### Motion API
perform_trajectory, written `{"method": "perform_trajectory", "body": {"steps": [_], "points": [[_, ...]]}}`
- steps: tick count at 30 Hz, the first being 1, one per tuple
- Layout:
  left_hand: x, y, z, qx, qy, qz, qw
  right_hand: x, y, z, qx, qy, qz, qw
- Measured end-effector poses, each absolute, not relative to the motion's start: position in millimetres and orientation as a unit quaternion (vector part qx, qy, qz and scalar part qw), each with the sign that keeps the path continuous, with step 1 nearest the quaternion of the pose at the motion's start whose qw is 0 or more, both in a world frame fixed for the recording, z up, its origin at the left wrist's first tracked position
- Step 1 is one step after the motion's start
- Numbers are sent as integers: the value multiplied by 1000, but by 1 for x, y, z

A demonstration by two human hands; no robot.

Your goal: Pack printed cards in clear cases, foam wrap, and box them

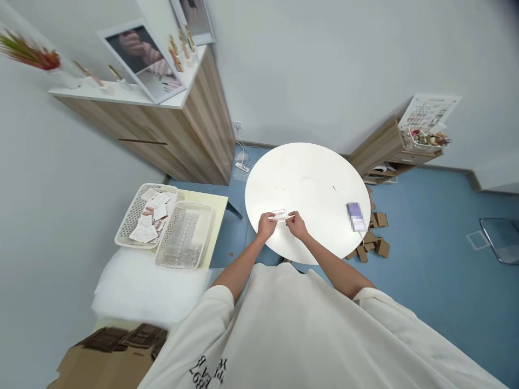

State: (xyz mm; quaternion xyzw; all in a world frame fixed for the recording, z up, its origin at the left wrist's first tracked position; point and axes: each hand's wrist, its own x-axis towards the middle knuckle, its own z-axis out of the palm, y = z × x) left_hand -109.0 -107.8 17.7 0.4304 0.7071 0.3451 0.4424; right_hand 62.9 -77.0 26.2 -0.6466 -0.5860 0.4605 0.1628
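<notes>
Over the near edge of the round white table (308,183), both hands come together at a small flat whitish case (279,215) with faint pinkish marks on it. My left hand (266,226) is closed on its left end, thumb and fingers pinching it. My right hand (297,225) has its fingers bent together at the right end, gripping the same piece. Its details are too small to read. To the right on the table lies a blurred-out phone (356,217) with a white cable.
Left, a pale yellow table (219,208) bears a white basket of cards (121,237) and another basket with clear plastic pieces (206,237). White wrapping (150,286) and a cardboard box (101,370) sit nearer. Brown pieces (381,247) lie on the floor. A wooden cabinet (206,119) stands behind.
</notes>
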Motion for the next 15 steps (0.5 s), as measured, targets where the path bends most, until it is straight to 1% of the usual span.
{"method": "perform_trajectory", "body": {"steps": [8,11,15], "points": [[-32,-106,-20,423,702,241,520,144,-73,-27,-700,-526,477,76],[-15,-108,-29,416,696,226,539,160,-72,-40,-706,-519,477,68],[-3,-107,-38,412,703,229,533,171,-70,-48,-704,-521,478,65]]}}
